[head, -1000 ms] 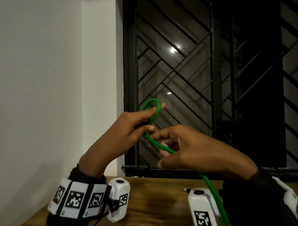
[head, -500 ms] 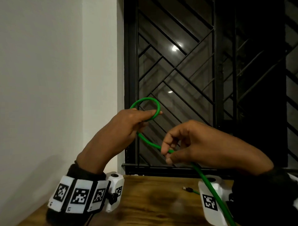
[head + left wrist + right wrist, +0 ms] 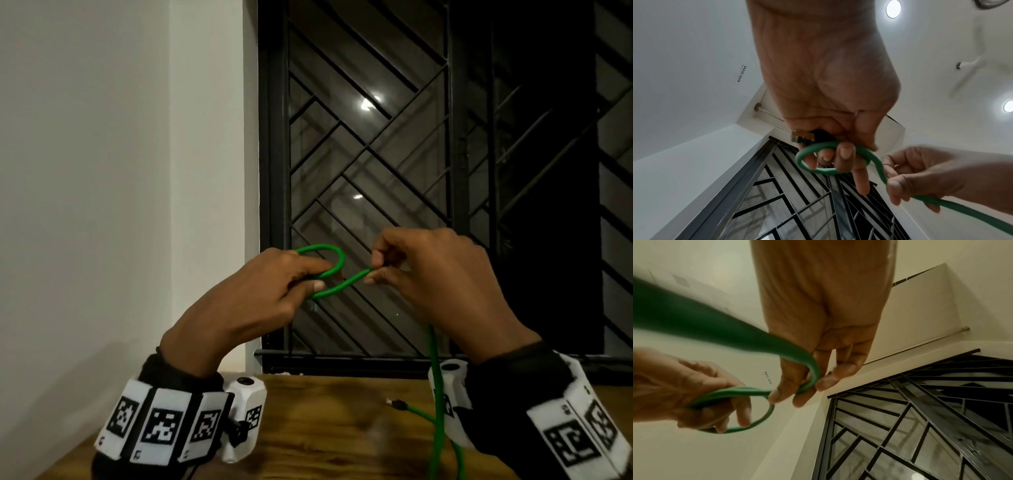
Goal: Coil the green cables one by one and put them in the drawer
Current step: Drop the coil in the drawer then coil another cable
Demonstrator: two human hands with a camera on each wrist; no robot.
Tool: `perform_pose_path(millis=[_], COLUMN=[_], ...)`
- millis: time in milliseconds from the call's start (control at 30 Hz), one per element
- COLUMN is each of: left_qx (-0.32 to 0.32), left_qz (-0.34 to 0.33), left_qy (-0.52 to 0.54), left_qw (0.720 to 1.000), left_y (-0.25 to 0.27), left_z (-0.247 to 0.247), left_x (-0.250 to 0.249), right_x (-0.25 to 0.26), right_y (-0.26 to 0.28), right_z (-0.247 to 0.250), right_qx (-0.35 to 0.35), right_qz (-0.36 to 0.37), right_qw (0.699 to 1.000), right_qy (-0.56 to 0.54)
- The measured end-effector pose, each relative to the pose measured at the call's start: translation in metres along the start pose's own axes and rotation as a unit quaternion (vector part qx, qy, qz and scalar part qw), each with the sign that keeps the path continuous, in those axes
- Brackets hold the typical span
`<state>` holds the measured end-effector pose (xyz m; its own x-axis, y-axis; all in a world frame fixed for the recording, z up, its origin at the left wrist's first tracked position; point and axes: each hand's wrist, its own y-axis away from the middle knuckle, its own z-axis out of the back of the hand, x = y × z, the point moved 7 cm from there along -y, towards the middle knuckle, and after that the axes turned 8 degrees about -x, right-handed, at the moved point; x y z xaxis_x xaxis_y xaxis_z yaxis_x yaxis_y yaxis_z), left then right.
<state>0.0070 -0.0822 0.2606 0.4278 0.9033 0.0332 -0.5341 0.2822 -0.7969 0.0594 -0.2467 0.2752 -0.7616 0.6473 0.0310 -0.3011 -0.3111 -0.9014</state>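
Note:
A green cable (image 3: 337,263) is held in the air in front of the window, with one small loop formed. My left hand (image 3: 274,291) grips that loop (image 3: 818,168) and the cable's plug end (image 3: 802,138) between thumb and fingers. My right hand (image 3: 428,274) pinches the cable (image 3: 813,374) just right of the loop. From the right hand the cable hangs down (image 3: 434,394) to the wooden table. A second plug end (image 3: 397,405) lies on the table. No drawer shows in any view.
A wooden table (image 3: 325,428) lies below the hands. Behind them is a window with a black metal grille (image 3: 376,154). A white wall (image 3: 102,171) stands to the left. Ceiling lights and a fan appear in the left wrist view.
My right hand has risen from below the loop to level with my left hand, drawing the cable up beside the loop. The loop has tilted flatter in my left hand.

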Motion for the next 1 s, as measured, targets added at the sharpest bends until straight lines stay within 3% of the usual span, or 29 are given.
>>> perform_pose_path(millis=[100,167,300,400,500,633,733,933,1000], left_qx=[0.002,-0.013,-0.121,-0.157,-0.168,-0.125,-0.103,-0.063,-0.063], left_qz=[0.003,0.012,0.051,0.089,0.151,0.214,0.213,0.17,0.142], left_qy=[0.029,0.008,-0.077,-0.095,0.085,0.348,0.516,0.723,0.761], left_qw=[1.0,1.0,0.988,0.979,0.971,0.904,0.823,0.667,0.629], left_y=[0.002,0.002,0.004,0.007,0.006,0.006,0.004,0.0,-0.002], left_z=[0.004,0.01,0.032,0.037,0.034,0.023,0.018,0.015,0.018], left_x=[0.0,0.006,0.021,0.032,0.042,0.031,0.019,0.003,-0.002], right_x=[0.0,-0.001,-0.005,-0.006,-0.003,-0.002,0.002,0.003,0.003], right_y=[0.001,0.002,0.004,0.004,0.004,0.003,0.004,0.004,0.004], right_z=[-0.001,-0.008,-0.02,-0.021,-0.017,-0.01,-0.015,-0.03,-0.038], right_qx=[-0.021,0.008,0.084,0.118,0.114,0.072,0.079,0.043,0.042], right_qz=[0.015,0.013,-0.019,-0.03,-0.016,-0.012,-0.006,-0.011,-0.013], right_qw=[1.0,1.0,0.993,0.989,0.992,0.997,0.996,0.993,0.989], right_qy=[0.011,-0.003,-0.081,-0.089,-0.042,-0.025,-0.033,-0.106,-0.139])
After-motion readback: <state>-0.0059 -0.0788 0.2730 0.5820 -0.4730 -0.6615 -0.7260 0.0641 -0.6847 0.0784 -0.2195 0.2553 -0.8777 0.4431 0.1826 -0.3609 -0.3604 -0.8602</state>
